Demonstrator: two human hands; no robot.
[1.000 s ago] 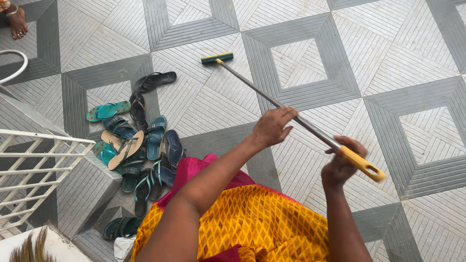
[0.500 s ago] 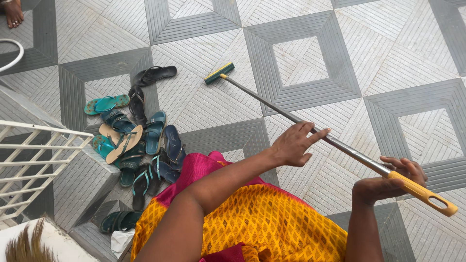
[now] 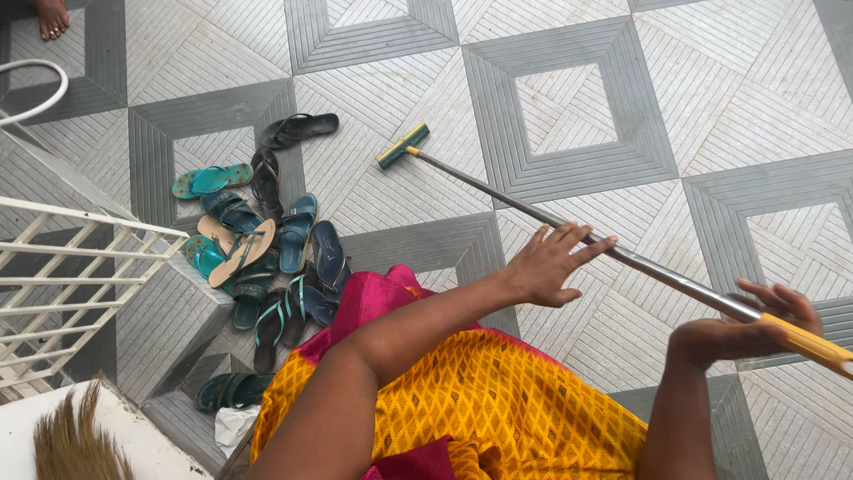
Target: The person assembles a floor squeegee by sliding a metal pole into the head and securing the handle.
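Looks a bit sketchy on the hold, honestly. Left hand (image 3: 553, 265) flat and open on top of the long grey metal pole (image 3: 569, 228) of the floor scrubber, fingers spread, more resting than holding. Right hand (image 3: 742, 333) curled around the pole right where the yellow plastic handle end (image 3: 813, 346) starts, but loosely, a couple of fingers lifted off, so only half a grip there. Could easily slip or twist out with that little contact, and then clatter down onto the grey patterned tiled floor (image 3: 569, 107). Green and yellow brush head (image 3: 403, 146) down on the tiles well out in front, angled, pole slanting up from it to the hands. Also worth watching: pile of teal, blue and black sandals (image 3: 258, 240) just left of the brush head, easy to knock about with a wide sweep. Both forearms stretched forward over the orange and pink patterned garment (image 3: 462, 400), left reaching further out, right bent near the frame edge.
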